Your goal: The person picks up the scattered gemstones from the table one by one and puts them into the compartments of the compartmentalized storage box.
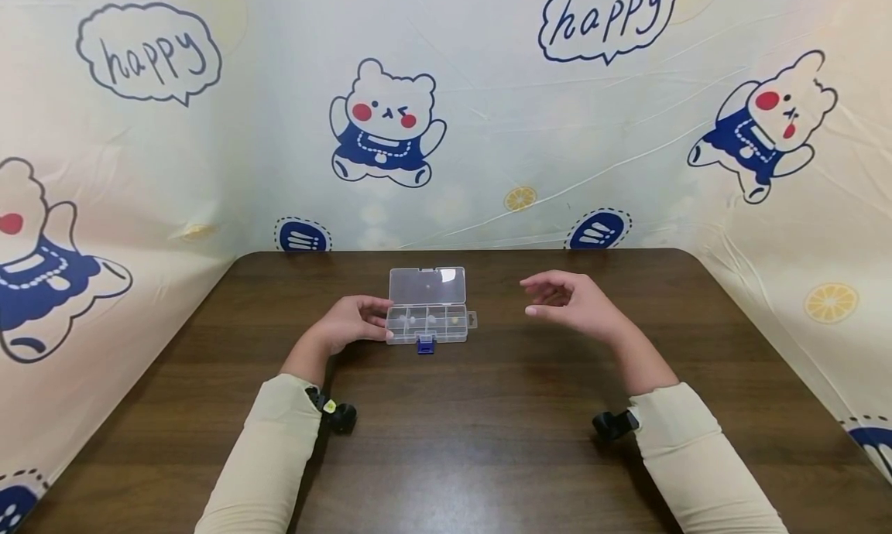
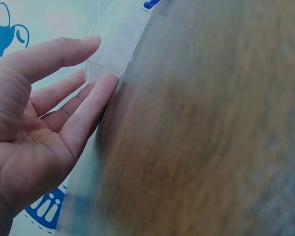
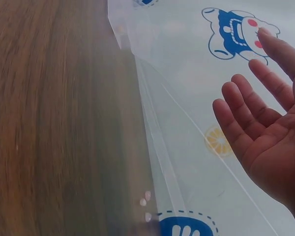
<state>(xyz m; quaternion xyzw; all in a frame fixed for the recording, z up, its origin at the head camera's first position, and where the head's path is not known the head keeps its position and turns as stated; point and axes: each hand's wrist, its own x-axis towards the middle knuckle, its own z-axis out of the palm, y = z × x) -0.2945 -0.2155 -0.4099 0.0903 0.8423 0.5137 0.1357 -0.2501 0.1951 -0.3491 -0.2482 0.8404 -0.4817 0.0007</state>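
A clear plastic compartment box lies on the table with its lid raised toward the back and a blue latch at the front. Small whitish pieces show in several cells, and a yellowish one toward the right end. My left hand holds the box's left end between thumb and fingers; the left wrist view shows the fingertips at its corner. Off to the right, my right hand hovers over the table, fingers loosely bent, palm bare in the right wrist view.
Brown wooden table under both hands. Small pale pinkish pieces lie near its far edge in the right wrist view. A printed cloth with bears stands around the back and sides.
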